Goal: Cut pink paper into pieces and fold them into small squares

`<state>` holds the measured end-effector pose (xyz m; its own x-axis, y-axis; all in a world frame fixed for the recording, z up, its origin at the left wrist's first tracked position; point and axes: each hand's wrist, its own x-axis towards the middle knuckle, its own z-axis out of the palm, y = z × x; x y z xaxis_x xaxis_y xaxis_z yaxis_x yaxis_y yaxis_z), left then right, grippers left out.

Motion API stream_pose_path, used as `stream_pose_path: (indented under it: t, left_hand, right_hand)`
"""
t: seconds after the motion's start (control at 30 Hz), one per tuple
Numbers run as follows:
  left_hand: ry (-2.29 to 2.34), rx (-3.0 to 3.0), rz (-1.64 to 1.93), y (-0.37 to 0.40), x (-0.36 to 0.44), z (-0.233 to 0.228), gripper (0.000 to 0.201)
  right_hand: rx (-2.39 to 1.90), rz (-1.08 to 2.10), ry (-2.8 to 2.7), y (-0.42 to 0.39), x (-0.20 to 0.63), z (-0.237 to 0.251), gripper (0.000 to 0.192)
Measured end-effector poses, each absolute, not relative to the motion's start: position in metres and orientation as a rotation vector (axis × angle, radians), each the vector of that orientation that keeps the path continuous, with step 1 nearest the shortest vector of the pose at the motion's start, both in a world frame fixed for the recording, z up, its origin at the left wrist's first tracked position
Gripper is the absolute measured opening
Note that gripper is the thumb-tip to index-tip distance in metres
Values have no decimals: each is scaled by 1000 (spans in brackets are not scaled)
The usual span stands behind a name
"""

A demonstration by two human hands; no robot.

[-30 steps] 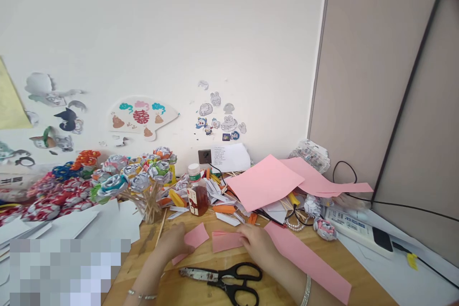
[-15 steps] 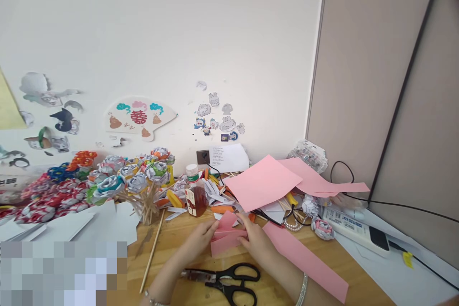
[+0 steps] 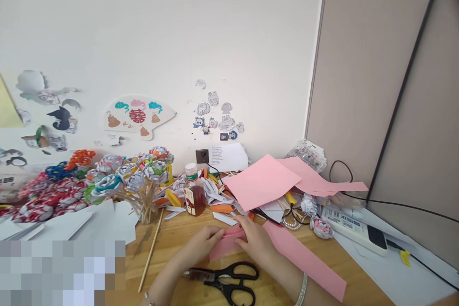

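Near the front edge of the wooden table (image 3: pixel 168 244), my left hand (image 3: pixel 202 244) and right hand (image 3: pixel 256 241) meet over one small folded pink paper (image 3: pixel 224 247). It lies flat on the wood between them, just above the scissors (image 3: pixel 225 279). My fingertips press down on its upper edge from both sides, flattened rather than curled. My hands cover much of the piece, so I cannot tell how many layers it has or whether I am pinching it or only pressing.

My wrists are cut off by the lower edge of the view; one bracelet (image 3: pixel 301 289) shows on the right one. A blurred block (image 3: pixel 62 272) hides the lower left corner.

I count one pair of scissors, one long pink strip (image 3: pixel 304 260) beside my right hand, one brown bottle (image 3: pixel 193 196) with a white cap, and one wooden stick (image 3: pixel 150 251) lying loose. The large pink sheets (image 3: pixel 265 179) overlap, at least two. The paper roses (image 3: pixel 107 179) are too crowded to count.
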<state>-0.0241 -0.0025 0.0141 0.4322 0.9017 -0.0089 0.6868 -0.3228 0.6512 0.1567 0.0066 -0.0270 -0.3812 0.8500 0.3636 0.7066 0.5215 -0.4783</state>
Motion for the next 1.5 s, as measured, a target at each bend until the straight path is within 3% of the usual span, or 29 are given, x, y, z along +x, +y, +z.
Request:
stream_pose_path:
  t: [0.1, 0.3, 0.43, 0.8, 1.03, 1.17, 1.33, 1.5]
  left_hand:
    - [1340, 2166, 524, -4, -23, 12, 45]
    - [1517, 2250, 463, -5, -27, 15, 32]
    - [1649, 2408, 260, -5, -28, 12, 21]
    - [1600, 2460, 299, 1, -30, 2, 23]
    - [1577, 2357, 267, 4, -43, 6, 13]
    - [1562, 2313, 259, 8, -49, 1, 20]
    - [1607, 2346, 257, 11, -49, -2, 23]
    - [1621, 2371, 224, 11, -49, -1, 25]
  right_hand:
    - [-1248, 275, -2294, 5, 157, -25, 61]
    - [-1254, 296, -2334, 3, 158, -22, 27]
    - [-1250, 369, -2267, 5, 156, -24, 23]
    - [-1252, 421, -2158, 11, 158, -33, 22]
    - [-1242, 476, -2074, 20, 159, -44, 18]
    - [-1248, 484, -2035, 21, 160, -44, 19]
    - [-1235, 736, -1943, 23, 163, -43, 26]
    - [-1217, 795, -1925, 26, 165, -48, 16]
